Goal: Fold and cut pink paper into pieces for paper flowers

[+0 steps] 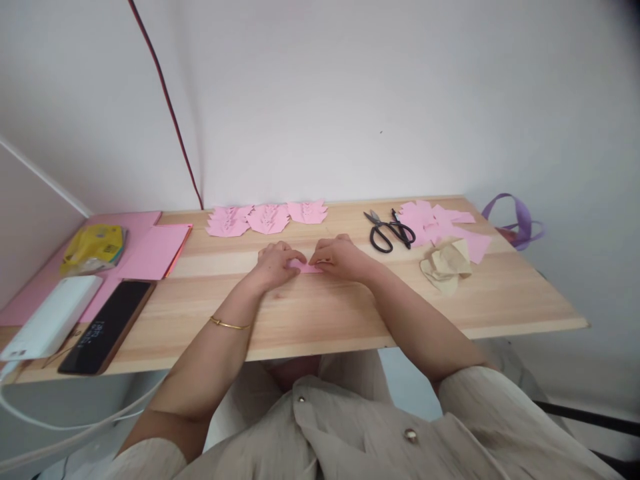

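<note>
A small strip of pink paper lies on the wooden table between my two hands. My left hand has its fingers curled onto the left end of the paper. On the right end, my right hand pinches the paper, thumb and fingers pressed together. Both hands rest close to each other near the middle of the table. Behind them, several pink cut-paper pieces with jagged edges and slits stand in a row by the wall. Scissors with black handles lie right of my right hand, beside a black pen.
Pink paper scraps and a crumpled beige cloth or paper lie at the right. Pink sheets, a yellow packet, a white power bank and a phone occupy the left. A purple ribbon hangs past the right edge.
</note>
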Action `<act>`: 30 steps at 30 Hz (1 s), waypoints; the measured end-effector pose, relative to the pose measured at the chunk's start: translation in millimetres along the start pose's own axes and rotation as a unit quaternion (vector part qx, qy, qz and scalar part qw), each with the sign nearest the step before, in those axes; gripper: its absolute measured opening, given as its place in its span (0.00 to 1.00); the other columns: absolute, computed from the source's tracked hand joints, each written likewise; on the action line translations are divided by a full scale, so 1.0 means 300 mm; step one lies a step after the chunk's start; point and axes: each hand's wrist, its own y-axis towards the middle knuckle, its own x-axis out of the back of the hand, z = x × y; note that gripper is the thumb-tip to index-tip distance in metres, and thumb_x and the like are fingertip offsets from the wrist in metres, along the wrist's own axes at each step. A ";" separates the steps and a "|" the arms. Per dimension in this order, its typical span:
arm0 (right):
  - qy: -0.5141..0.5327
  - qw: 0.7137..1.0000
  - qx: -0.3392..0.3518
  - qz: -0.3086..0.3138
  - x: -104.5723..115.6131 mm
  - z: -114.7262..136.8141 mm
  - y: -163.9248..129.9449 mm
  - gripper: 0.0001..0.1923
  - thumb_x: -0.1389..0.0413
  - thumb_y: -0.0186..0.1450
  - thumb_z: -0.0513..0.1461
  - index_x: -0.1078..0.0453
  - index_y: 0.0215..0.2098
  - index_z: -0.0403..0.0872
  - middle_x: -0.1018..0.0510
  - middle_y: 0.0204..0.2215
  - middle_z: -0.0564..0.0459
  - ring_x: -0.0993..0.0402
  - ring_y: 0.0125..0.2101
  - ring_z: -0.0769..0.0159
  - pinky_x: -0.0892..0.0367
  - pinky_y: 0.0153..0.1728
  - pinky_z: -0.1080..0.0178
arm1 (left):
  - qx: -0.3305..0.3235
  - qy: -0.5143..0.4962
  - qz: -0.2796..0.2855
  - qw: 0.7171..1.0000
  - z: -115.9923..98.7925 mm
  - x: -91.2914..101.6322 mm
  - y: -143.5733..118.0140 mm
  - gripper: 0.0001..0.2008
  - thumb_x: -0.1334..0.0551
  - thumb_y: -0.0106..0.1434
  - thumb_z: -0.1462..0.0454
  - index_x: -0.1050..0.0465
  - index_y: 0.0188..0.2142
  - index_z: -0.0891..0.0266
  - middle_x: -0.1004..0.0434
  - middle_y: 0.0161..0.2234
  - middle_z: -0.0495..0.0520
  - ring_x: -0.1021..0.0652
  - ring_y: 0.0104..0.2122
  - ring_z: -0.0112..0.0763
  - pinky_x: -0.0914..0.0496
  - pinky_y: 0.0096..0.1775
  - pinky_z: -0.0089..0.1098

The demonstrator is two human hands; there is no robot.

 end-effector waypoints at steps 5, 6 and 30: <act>0.010 0.996 0.080 0.045 -0.035 -0.006 0.011 0.13 0.51 0.66 0.41 0.26 0.42 0.52 0.24 0.38 0.51 0.29 0.37 0.66 0.48 0.41 0.62 | 0.001 0.005 0.000 1.000 0.000 0.003 -0.001 0.14 0.40 0.54 0.59 0.25 0.41 0.46 0.32 0.41 0.51 0.33 0.45 0.39 0.41 0.50 0.40; 0.004 0.995 0.085 0.044 -0.040 -0.005 0.012 0.13 0.52 0.66 0.41 0.26 0.42 0.53 0.23 0.39 0.51 0.29 0.38 0.66 0.48 0.40 0.63 | 0.001 0.004 0.002 1.000 0.000 0.003 -0.001 0.14 0.40 0.54 0.59 0.25 0.41 0.46 0.32 0.41 0.51 0.33 0.45 0.39 0.41 0.50 0.40; -0.083 0.991 -0.039 0.102 0.066 -0.020 -0.039 0.12 0.48 0.58 0.35 0.23 0.34 0.52 0.21 0.36 0.54 0.27 0.37 0.63 0.43 0.37 0.64 | 0.004 -0.006 0.008 1.000 -0.005 0.008 0.000 0.14 0.40 0.54 0.60 0.25 0.41 0.48 0.32 0.40 0.50 0.31 0.43 0.38 0.41 0.50 0.40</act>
